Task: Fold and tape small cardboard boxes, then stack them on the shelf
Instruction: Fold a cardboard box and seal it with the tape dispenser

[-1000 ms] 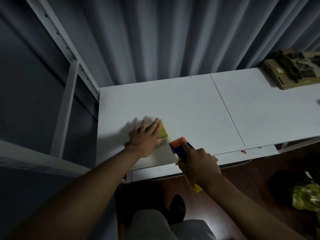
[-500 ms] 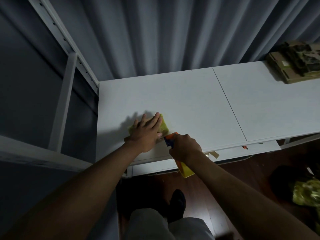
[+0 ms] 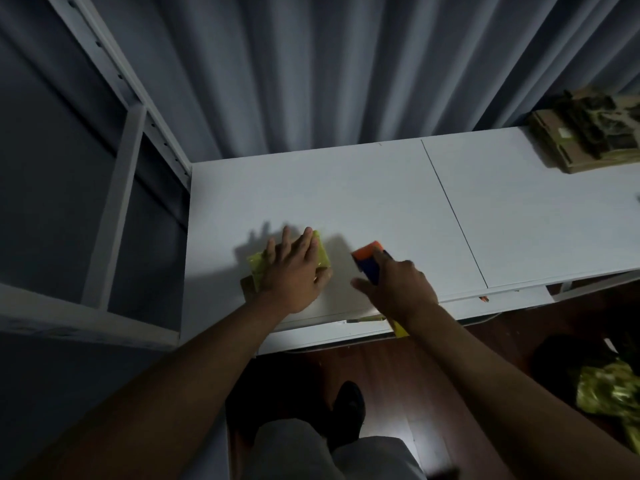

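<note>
A small yellow-taped cardboard box (image 3: 320, 259) lies flat near the front left of the white shelf board (image 3: 363, 199). My left hand (image 3: 294, 271) presses down on it with straight fingers, covering most of it. To its right my right hand (image 3: 398, 289) grips a tape dispenser (image 3: 369, 259) with an orange tip and blue body, lifted a little off the board and apart from the box. A yellow part of the dispenser (image 3: 399, 330) shows below my wrist.
A pile of flat cardboard pieces (image 3: 585, 133) sits at the far right of the shelf. White shelf uprights (image 3: 128, 109) stand at the left, a grey curtain hangs behind. Yellow-green wrapping (image 3: 613, 393) lies on the wooden floor at right.
My right hand had brought the dispenser against the box's right edge; now it has pulled away to the right. My left hand has stayed on the box.
</note>
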